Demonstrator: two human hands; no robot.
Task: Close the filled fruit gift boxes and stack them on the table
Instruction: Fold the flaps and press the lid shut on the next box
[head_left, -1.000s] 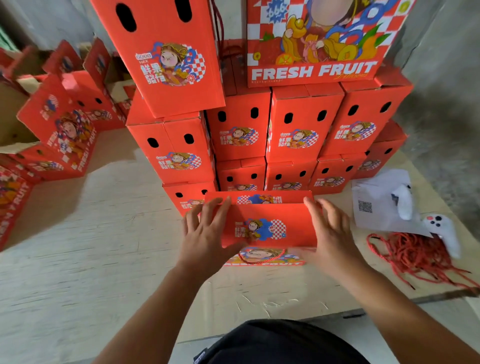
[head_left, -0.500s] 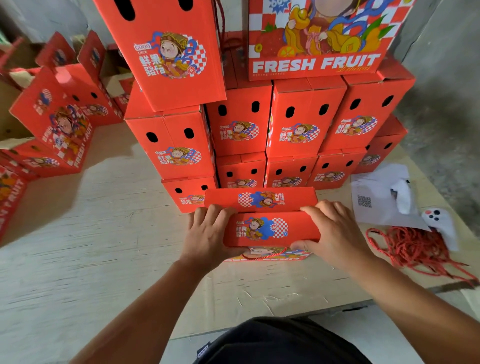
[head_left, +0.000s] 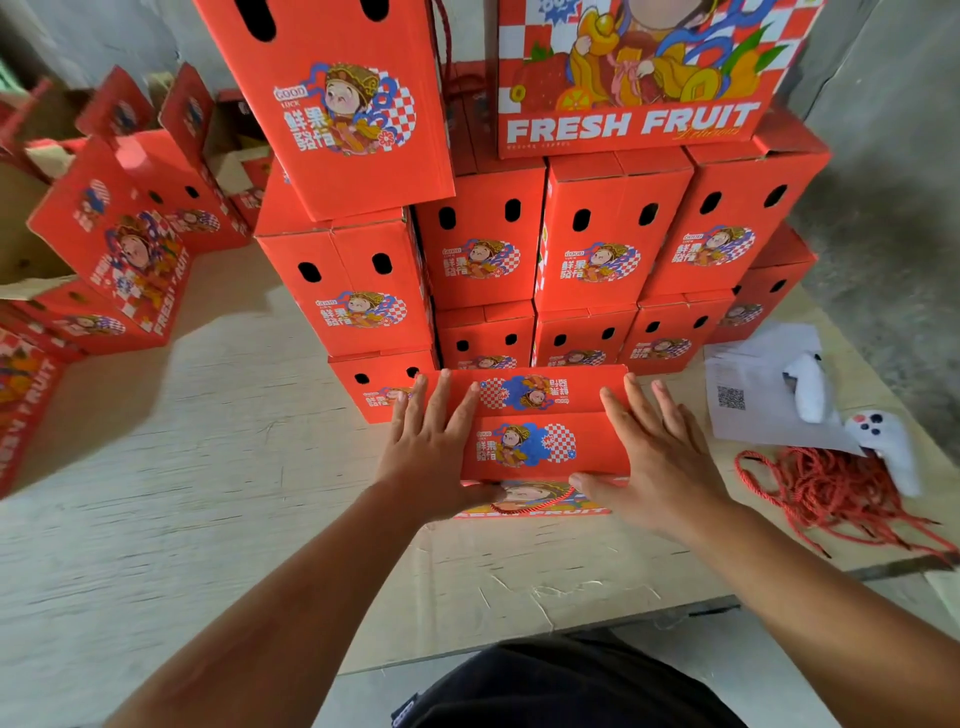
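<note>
Red box (head_left: 540, 447) flaps now flat; both hands uncurled, fingers straight, pressing lid.

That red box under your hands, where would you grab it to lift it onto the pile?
Probably by its two short ends, one hand from each side. The box lies long side toward the person, its lid flaps folded flat, and the left hand and right hand already rest open near those ends.
</note>
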